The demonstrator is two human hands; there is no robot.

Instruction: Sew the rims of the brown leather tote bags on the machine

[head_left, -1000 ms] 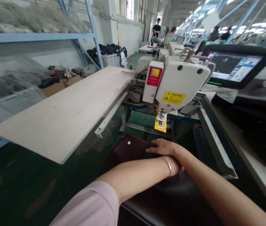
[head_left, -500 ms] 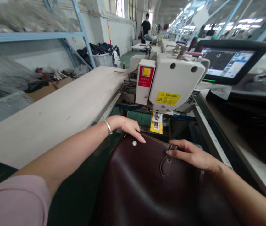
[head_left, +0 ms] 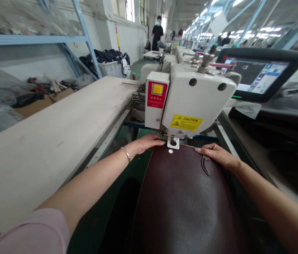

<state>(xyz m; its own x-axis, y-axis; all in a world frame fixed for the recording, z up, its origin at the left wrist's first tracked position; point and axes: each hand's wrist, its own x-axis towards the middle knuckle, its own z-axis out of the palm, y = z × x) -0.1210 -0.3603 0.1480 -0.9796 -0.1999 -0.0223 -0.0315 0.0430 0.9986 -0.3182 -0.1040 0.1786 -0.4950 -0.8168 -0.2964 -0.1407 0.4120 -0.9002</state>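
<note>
A dark maroon leather bag [head_left: 186,197] with a small strap loop and a white dot near its top edge lies in front of me. Its top edge sits right under the head of a white sewing machine [head_left: 193,102]. My left hand [head_left: 146,143] grips the bag's upper left corner, fingers closed along the edge. At the upper right corner, beside the strap loop, my right hand [head_left: 216,155] presses on the bag with fingers curled over the edge.
A long pale worktable [head_left: 59,134] runs along the left. A touchscreen panel [head_left: 260,74] stands to the right of the machine. Blue shelving with plastic-wrapped goods lines the far left. A person in black stands far down the aisle.
Both hands have pushed the bag forward and up, so its top edge has gone from short of the machine to under the machine's head.
</note>
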